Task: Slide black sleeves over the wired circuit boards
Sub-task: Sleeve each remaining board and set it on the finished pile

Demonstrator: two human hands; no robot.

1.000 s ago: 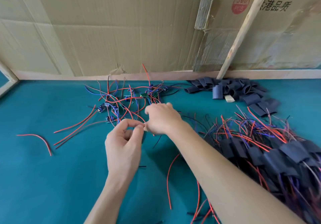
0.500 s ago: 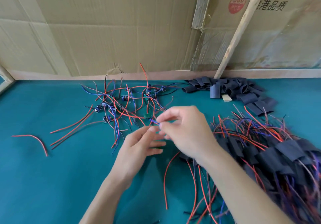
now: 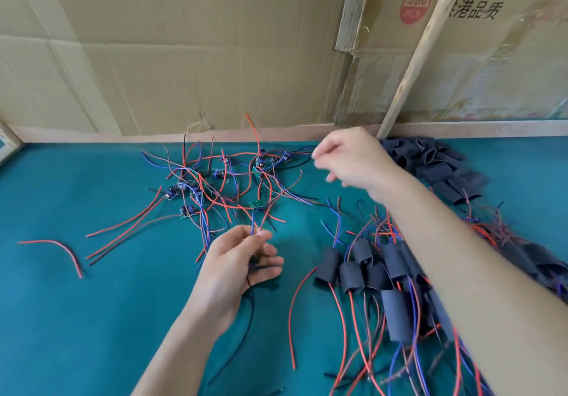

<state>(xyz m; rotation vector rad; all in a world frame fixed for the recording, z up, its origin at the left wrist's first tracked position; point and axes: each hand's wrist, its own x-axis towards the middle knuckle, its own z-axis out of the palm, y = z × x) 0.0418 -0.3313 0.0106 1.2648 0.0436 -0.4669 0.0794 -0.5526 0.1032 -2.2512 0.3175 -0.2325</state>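
My left hand point(image 3: 239, 260) pinches the red and blue wires of a small green circuit board point(image 3: 256, 204), which hangs just above its fingertips. Black wires trail down from the same hand. My right hand point(image 3: 347, 159) is raised and blurred near the back of the table, fingers apart with nothing visible in them, just left of the pile of loose black sleeves point(image 3: 436, 168). A tangle of bare wired boards point(image 3: 196, 186) lies at the back centre. Boards with black sleeves on them point(image 3: 368, 269) are heaped at the right, partly under my right forearm.
The teal table cover point(image 3: 92, 318) carries loose red wires point(image 3: 58, 246) at the left. Cardboard sheets point(image 3: 184, 42) and a slanted wooden strip point(image 3: 421, 45) wall off the back edge.
My right hand let go of the wires and swung up and right toward the loose sleeves. My left hand kept the wires, and the board now hangs from them.
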